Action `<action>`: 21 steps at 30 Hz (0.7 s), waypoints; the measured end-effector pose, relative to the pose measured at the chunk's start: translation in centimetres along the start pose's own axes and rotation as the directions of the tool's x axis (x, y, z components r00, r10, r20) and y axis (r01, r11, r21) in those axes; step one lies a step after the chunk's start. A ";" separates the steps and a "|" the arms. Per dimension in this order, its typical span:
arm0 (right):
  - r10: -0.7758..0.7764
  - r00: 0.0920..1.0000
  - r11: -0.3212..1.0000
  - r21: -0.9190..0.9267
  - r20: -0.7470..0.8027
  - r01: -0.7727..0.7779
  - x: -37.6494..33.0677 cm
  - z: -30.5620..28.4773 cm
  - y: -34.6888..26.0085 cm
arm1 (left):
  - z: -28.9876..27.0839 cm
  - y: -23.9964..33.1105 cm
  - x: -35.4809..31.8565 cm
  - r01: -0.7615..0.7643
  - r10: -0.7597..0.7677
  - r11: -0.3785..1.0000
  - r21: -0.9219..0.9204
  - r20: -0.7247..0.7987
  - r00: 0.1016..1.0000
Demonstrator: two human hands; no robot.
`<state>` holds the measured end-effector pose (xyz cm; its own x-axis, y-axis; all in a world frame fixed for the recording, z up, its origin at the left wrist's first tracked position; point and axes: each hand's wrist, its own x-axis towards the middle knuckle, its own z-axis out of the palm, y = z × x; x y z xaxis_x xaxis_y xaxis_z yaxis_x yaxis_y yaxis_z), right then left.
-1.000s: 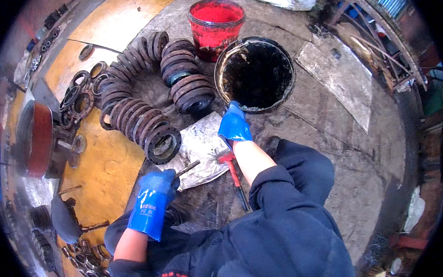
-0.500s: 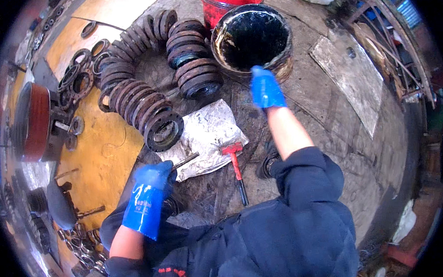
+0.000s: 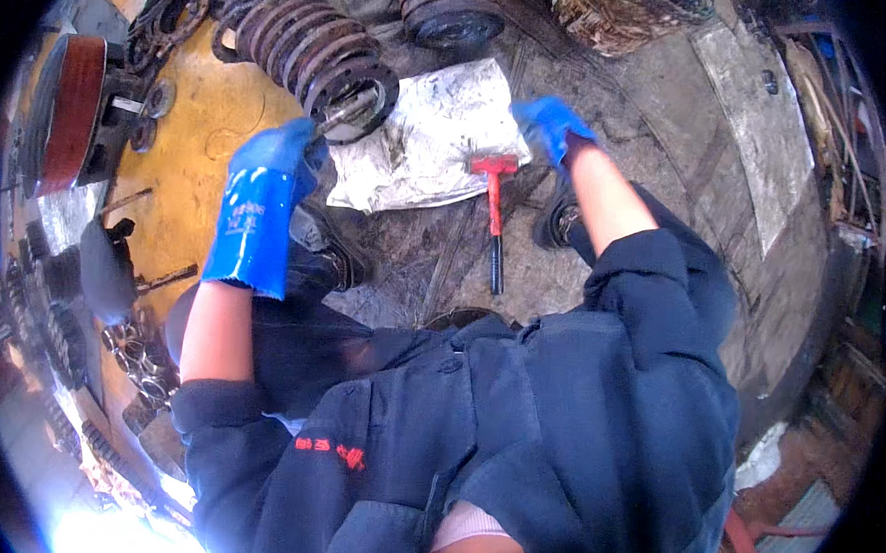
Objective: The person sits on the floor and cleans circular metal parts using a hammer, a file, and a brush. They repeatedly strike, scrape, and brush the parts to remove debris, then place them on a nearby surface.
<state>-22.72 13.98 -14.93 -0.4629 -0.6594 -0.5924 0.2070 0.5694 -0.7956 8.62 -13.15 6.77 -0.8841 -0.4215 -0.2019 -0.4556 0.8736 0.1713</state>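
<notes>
Far left edge: a rust-red disc (image 3: 71, 107) stands on edge beside the yellow-painted floor patch (image 3: 194, 153), with dark metal rings (image 3: 182, 2) scattered above it.
Lower left: more small rings and dark metal parts (image 3: 124, 345) lie in a heap near the person's left elbow.
Left hand (image 3: 273, 172): it wears a long blue rubber glove and is closed around a thin metal rod (image 3: 343, 114); the rod's far end reaches into the mouth of the nearest spring.
Coil springs (image 3: 319, 55): a row of heavy, rusty coils lies on the floor above the left hand, its open end facing the rod; a second dark coil (image 3: 452, 7) lies further up, near the top edge.
Centre: a crumpled, dirty grey sheet (image 3: 430, 136) lies flat on the ground between the two hands.
Hammer (image 3: 493, 214): it has a red head and upper handle with a dark grip, and lies on the ground with its head touching the sheet's lower right edge.
Right hand (image 3: 546, 127): blue-gloved, fingers bent down toward the sheet's right edge, just above the hammer head; I cannot tell whether it grips anything.
Upper right: the rim of a dark round container (image 3: 617, 15) shows at the top, and a pale flat panel (image 3: 752, 122) lies on the grimy floor beyond.
</notes>
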 end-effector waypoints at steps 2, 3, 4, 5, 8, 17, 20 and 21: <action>0.147 0.988 0.987 0.063 0.036 -0.149 -2.2 4.7 4.2 | 1.1 -1.2 0.2 -0.022 0.020 0.998 -0.051 -0.038 0.999; 0.264 0.964 0.944 0.196 0.033 -0.265 -3.0 6.5 7.2 | 0.8 -0.6 0.0 -0.063 0.055 0.996 -0.061 -0.125 0.991; 0.382 0.923 0.859 0.351 0.048 -0.373 -2.2 6.3 13.2 | 0.0 1.2 1.0 -0.149 0.129 0.986 -0.075 -0.219 0.967; 0.430 0.903 0.902 0.024 0.026 -0.430 -2.8 8.2 13.6 | 0.0 0.9 0.8 -0.133 0.112 0.989 -0.070 -0.239 0.965; 0.456 0.880 0.667 -0.604 -0.132 -0.436 -7.7 11.8 10.2 | 0.3 -0.1 0.9 -0.028 0.012 0.997 -0.078 -0.196 0.981; 0.250 0.872 0.834 -0.364 -0.421 -0.415 -6.5 13.6 16.6 | 0.6 0.9 2.0 0.161 -0.164 0.985 -0.057 -0.053 0.985; 0.265 0.762 0.939 -0.020 -0.591 -0.342 -7.2 14.7 13.9 | 0.8 0.2 1.2 0.217 -0.218 0.971 -0.099 -0.008 0.976; 0.286 0.766 0.941 0.020 -0.575 -0.337 -7.4 15.2 12.4 | 0.7 -0.3 0.5 0.202 -0.208 0.973 -0.113 -0.042 0.977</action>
<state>-3.64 18.47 -22.29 -0.7914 -0.0600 -0.6083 0.3676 0.7483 -0.5522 8.40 -13.46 5.92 -0.7736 -0.6037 -0.1928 -0.6337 0.7372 0.2345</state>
